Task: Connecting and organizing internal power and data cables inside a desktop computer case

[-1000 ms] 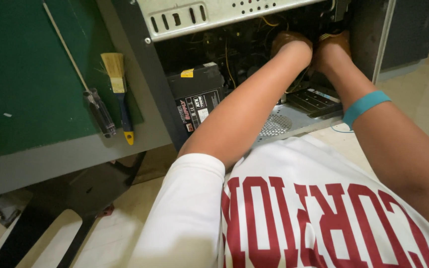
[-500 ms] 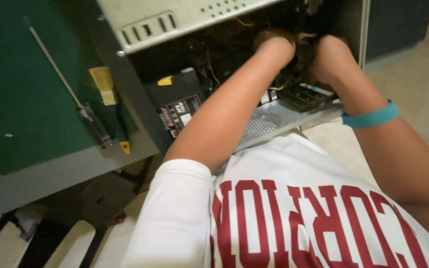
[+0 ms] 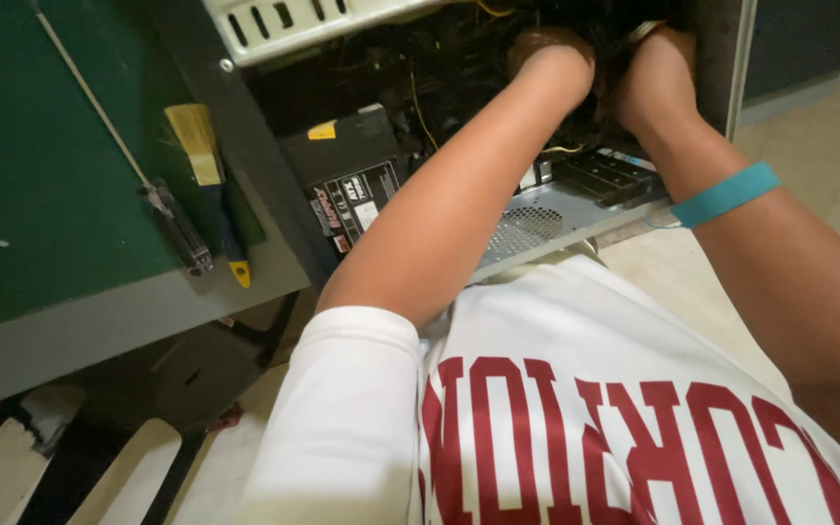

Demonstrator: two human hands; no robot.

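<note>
Both my arms reach into an open computer case (image 3: 294, 24) that lies on a workbench. My left hand (image 3: 548, 53) is deep in the dark interior among wires, and its fingers are hidden. My right hand (image 3: 655, 73) is right beside it, with its fingers also out of sight behind cables. A teal wristband (image 3: 726, 194) sits on my right forearm. A black power supply box (image 3: 347, 175) lies in the case to the left of my left arm. Below my arms is a perforated metal panel (image 3: 527, 226).
A green mat (image 3: 41, 146) covers the bench at the left. On it lie a long screwdriver (image 3: 175, 222) and a small brush (image 3: 204, 160) with a blue and yellow handle. The grey bench edge (image 3: 99, 326) runs below, and a tiled floor (image 3: 828, 185) shows at the right.
The view has shifted a little to the right and closer. Both hands stay inside the case, close together, with only slight movement.
</note>
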